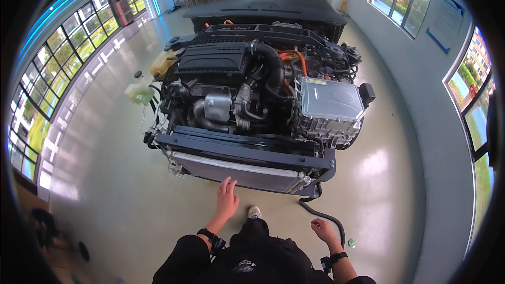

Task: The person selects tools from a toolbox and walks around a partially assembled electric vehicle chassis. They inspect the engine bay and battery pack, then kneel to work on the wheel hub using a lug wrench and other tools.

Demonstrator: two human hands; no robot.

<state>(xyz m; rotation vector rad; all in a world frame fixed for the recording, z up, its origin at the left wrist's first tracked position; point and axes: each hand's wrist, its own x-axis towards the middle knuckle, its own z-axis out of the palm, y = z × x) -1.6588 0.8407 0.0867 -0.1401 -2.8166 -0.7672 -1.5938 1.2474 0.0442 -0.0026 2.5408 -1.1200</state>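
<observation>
Just below the silver radiator (239,171) at the front of the exposed engine assembly (252,94), left hand (227,200) raised with fingers spread, tips near the radiator's lower edge, holding nothing. Right hand (322,229) lower and well apart from it, loosely open and empty, close to the black hose (323,214) trailing from the frame onto the floor (115,179).

Likely trouble: thin radiator fins bending or nicking fingertips if pressed hard; hose catching a foot, with the light shoe (254,212) planted just beside it; small green object (351,242) on the floor near the hose easy to tread on. Orange cables (294,58) deeper in the bay best kept clear of, though well apart from both hands.

Hard to judge: actual contact between left fingertips and radiator. Underside of the frame hidden. Hose's upper end lost behind the dark crossmember (247,150). Dark shapes at lower left (47,226) blurred beyond naming. Wrists banded by dark straps, purpose unclear.
</observation>
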